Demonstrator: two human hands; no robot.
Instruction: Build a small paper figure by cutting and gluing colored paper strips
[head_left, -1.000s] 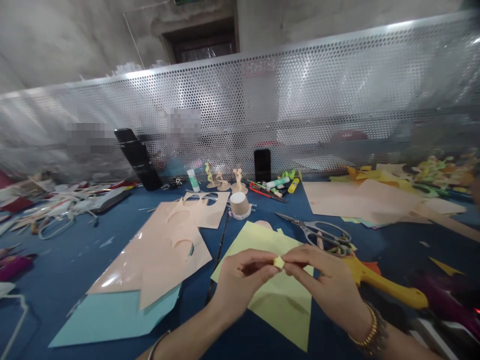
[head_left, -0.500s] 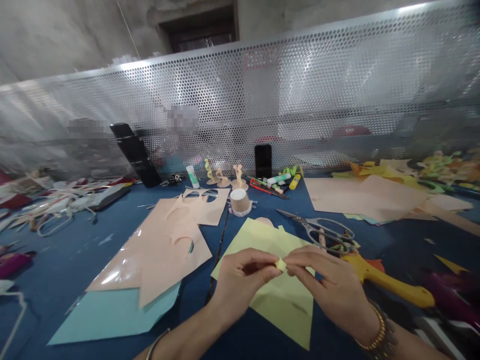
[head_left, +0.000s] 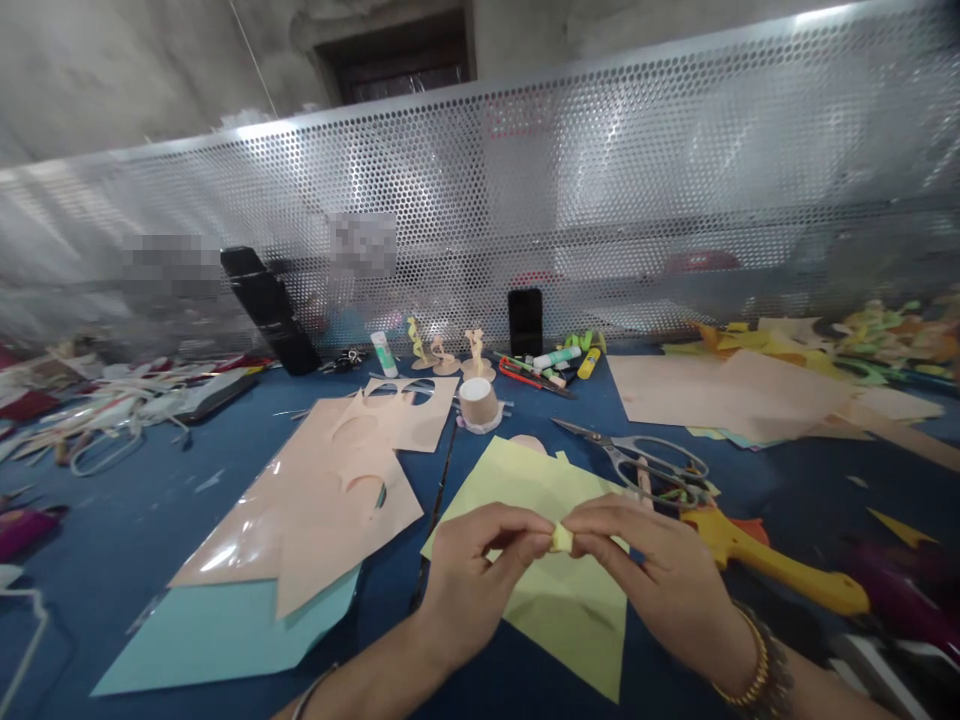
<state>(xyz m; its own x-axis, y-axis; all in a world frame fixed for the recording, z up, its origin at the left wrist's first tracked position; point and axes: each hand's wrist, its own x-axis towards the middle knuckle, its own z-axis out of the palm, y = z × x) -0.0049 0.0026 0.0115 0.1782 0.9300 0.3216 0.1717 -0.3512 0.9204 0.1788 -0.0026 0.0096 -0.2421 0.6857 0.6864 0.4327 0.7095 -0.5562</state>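
Observation:
Between my two hands is a small folded piece of yellow paper [head_left: 562, 538]. The fingertips of my left hand [head_left: 480, 565] pinch its left end. My right hand [head_left: 660, 570] pinches the right end with thumb and forefinger. Both hands hover over a yellow-green paper sheet [head_left: 555, 610] lying askew on the blue table. Metal scissors [head_left: 637, 450] lie just beyond my right hand, blades toward the left. A yellow-handled tool [head_left: 787, 570], perhaps a glue gun, rests to the right of that hand; its front end is partly hidden.
Peach paper with round cut-outs [head_left: 337, 500] covers a light blue sheet [head_left: 232, 635] on the left. A tape roll [head_left: 478, 400], small paper figures [head_left: 475, 350], a glue stick [head_left: 383, 353] and a phone [head_left: 526, 320] stand farther back. Behind rises a perforated metal screen [head_left: 450, 200].
My fingertips have shifted slightly on the yellow paper piece, which now sits a little lower and turned between them. Everything else stays put.

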